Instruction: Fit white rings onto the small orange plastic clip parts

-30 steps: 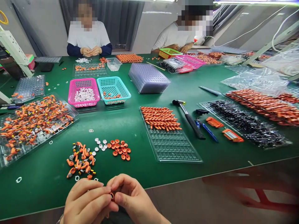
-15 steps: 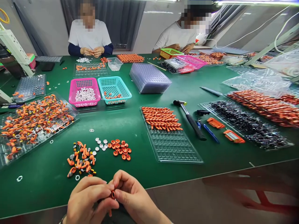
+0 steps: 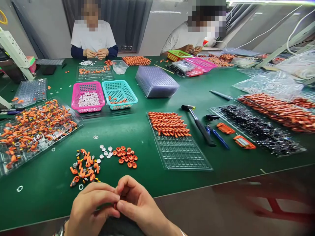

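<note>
1. Green matting covers the long tabletop (image 3: 221, 85), which runs from the near edge, where the person sits, to the far edge, where two co-workers in white shirts bend over their own parts.
2. At the near edge, the left hand (image 3: 91, 208) and right hand (image 3: 137, 205) meet fingertip to fingertip, both pinching one small orange part (image 3: 115, 206); it is mostly hidden between thumbs and forefingers.
3. Judging by the grip, a fitting or pressing step is in hand; a next move would call for fine, steady fingertip pressure and a clear look at the piece.
4. Just beyond the hands lie loose orange clips (image 3: 85, 168), white discs (image 3: 105, 151) and orange caps (image 3: 126, 157).
5. Toward the left edge sits a clear tray of orange pieces (image 3: 36, 126); further back stand a pink basket (image 3: 88, 96) and a teal basket (image 3: 119, 94).
6. Right of centre, a clear grid tray (image 3: 182, 154) holds rows of orange parts beside a hammer (image 3: 199, 126).
</note>
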Tool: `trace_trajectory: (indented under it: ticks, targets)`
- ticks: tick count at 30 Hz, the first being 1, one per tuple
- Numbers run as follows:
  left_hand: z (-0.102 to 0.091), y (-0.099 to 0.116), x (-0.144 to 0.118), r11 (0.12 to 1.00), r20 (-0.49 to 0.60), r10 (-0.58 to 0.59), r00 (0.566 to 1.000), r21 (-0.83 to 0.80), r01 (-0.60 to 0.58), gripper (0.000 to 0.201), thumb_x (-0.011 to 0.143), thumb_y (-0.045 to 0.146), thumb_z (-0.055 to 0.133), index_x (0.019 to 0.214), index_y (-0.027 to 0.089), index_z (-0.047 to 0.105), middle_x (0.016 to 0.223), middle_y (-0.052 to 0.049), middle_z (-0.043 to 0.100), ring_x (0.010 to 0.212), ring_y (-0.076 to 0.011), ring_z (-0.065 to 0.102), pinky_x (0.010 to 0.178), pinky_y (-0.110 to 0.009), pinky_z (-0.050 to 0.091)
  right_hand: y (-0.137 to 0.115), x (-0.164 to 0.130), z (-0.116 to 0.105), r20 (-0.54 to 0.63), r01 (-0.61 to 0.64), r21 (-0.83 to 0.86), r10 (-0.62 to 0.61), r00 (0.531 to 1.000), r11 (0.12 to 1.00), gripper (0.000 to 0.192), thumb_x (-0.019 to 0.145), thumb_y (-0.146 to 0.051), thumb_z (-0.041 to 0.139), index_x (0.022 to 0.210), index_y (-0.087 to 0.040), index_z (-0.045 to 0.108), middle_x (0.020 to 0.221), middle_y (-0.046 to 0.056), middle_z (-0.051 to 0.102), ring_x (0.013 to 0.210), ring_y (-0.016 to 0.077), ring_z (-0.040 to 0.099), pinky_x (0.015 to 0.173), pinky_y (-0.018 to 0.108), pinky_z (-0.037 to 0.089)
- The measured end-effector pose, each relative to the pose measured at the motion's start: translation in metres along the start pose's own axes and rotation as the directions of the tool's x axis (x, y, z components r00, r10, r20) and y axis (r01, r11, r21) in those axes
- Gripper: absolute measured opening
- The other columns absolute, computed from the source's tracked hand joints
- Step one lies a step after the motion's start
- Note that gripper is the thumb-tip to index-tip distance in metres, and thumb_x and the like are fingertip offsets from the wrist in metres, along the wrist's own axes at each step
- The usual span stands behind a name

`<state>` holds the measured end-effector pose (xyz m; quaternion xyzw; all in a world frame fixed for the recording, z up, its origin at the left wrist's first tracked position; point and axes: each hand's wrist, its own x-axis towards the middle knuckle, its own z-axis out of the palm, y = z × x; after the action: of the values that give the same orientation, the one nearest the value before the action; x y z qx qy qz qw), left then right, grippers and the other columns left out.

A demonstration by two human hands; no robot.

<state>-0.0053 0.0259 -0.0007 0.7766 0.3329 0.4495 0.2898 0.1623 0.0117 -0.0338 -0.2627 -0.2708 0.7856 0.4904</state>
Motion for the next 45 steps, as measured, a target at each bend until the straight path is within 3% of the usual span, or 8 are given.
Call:
trace_trajectory:
  ticks: [5, 10, 15, 21, 27, 31, 35, 45]
  targets:
    - [-0.002, -0.008, -0.010, 0.936, -0.078, -0.317, 0.945, -0.190, 0.298, 0.025, 0.082, 0.019, 0.077, 0.103, 0.030, 0.068, 0.091, 0.004, 0.078, 0.093, -0.0140, 0.072, 0.087, -0.018, 0.056, -0.020, 0.001, -0.008, 0.128, 0.014, -0.129, 0.003, 0.992, 0.991, 0.028, 0.080, -0.037, 0.081, 0.097, -0.018, 0.068, 0.090, 0.001, 0.067, 0.079, 0.0096, 0.061, 0.073, 0.020, 0.046]
    - [-0.001, -0.010, -0.011, 0.843, -0.064, -0.469, 0.881, -0.329, 0.425, 0.036, 0.078, 0.007, 0.076, 0.102, 0.034, 0.069, 0.089, 0.008, 0.078, 0.082, -0.0123, 0.074, 0.075, -0.017, 0.060, -0.016, -0.003, -0.013, 0.051, 0.086, -0.349, -0.073, 0.996, 0.933, 0.015, 0.082, -0.027, 0.080, 0.092, -0.020, 0.072, 0.084, 0.000, 0.070, 0.078, 0.0113, 0.063, 0.074, 0.022, 0.048]
    - [-0.002, -0.002, -0.007, 0.883, -0.065, -0.417, 0.907, -0.265, 0.387, 0.033, 0.081, 0.006, 0.072, 0.101, 0.032, 0.069, 0.090, 0.006, 0.078, 0.083, -0.0135, 0.074, 0.074, -0.017, 0.060, -0.001, -0.002, -0.013, -0.012, 0.080, -0.383, -0.091, 0.996, 0.920, 0.020, 0.077, -0.026, 0.083, 0.094, -0.021, 0.074, 0.084, 0.000, 0.073, 0.078, 0.0133, 0.065, 0.073, 0.023, 0.050]
    - [-0.001, 0.009, -0.004, 0.988, 0.003, -0.133, 0.991, -0.078, 0.133, 0.027, 0.085, 0.007, 0.069, 0.104, 0.026, 0.066, 0.098, -0.002, 0.078, 0.086, -0.0155, 0.075, 0.081, -0.019, 0.059, 0.003, 0.002, -0.004, -0.002, 0.052, -0.188, -0.053, 0.999, 0.981, 0.014, 0.076, -0.024, 0.084, 0.088, -0.023, 0.077, 0.080, -0.003, 0.073, 0.073, 0.0076, 0.064, 0.071, 0.016, 0.049]
    - [-0.009, 0.010, -0.003, 0.999, 0.031, -0.049, 0.998, 0.012, 0.049, 0.022, 0.088, 0.007, 0.065, 0.105, 0.021, 0.064, 0.100, -0.005, 0.070, 0.090, -0.0147, 0.070, 0.081, -0.019, 0.057, 0.002, 0.005, 0.001, 0.026, 0.017, 0.071, -0.019, 0.999, 0.997, 0.021, 0.071, -0.017, 0.089, 0.087, -0.023, 0.077, 0.077, -0.004, 0.071, 0.070, 0.0061, 0.062, 0.067, 0.014, 0.049]
    - [-0.012, 0.007, -0.004, 0.995, 0.172, 0.008, 0.985, 0.094, -0.024, 0.031, 0.090, 0.001, 0.056, 0.116, 0.018, 0.065, 0.097, -0.006, 0.062, 0.084, -0.0137, 0.064, 0.074, -0.020, 0.057, 0.002, 0.006, 0.001, 0.021, 0.040, 0.044, -0.041, 0.999, 0.998, 0.018, 0.072, -0.020, 0.088, 0.085, -0.022, 0.075, 0.076, -0.003, 0.067, 0.068, 0.0067, 0.058, 0.064, 0.014, 0.048]
    - [-0.010, 0.006, -0.005, 0.980, 0.157, 0.081, 0.984, 0.170, -0.108, 0.030, 0.092, 0.003, 0.052, 0.115, 0.016, 0.066, 0.092, -0.007, 0.058, 0.080, -0.0142, 0.062, 0.069, -0.021, 0.056, 0.003, 0.006, 0.001, 0.001, 0.122, -0.066, -0.123, 0.992, 0.990, 0.015, 0.077, -0.024, 0.084, 0.082, -0.020, 0.071, 0.077, -0.001, 0.065, 0.069, 0.0093, 0.056, 0.064, 0.018, 0.048]
    - [-0.008, 0.013, -0.004, 0.949, 0.042, -0.314, 0.948, 0.028, 0.313, 0.017, 0.082, 0.008, 0.066, 0.086, 0.024, 0.068, 0.074, 0.002, 0.072, 0.065, -0.0135, 0.068, 0.065, -0.018, 0.055, 0.000, 0.003, 0.004, -0.020, 0.204, -0.150, -0.209, 0.978, 0.967, 0.024, 0.076, -0.022, 0.083, 0.073, -0.020, 0.060, 0.080, 0.000, 0.065, 0.070, 0.0111, 0.059, 0.067, 0.022, 0.048]
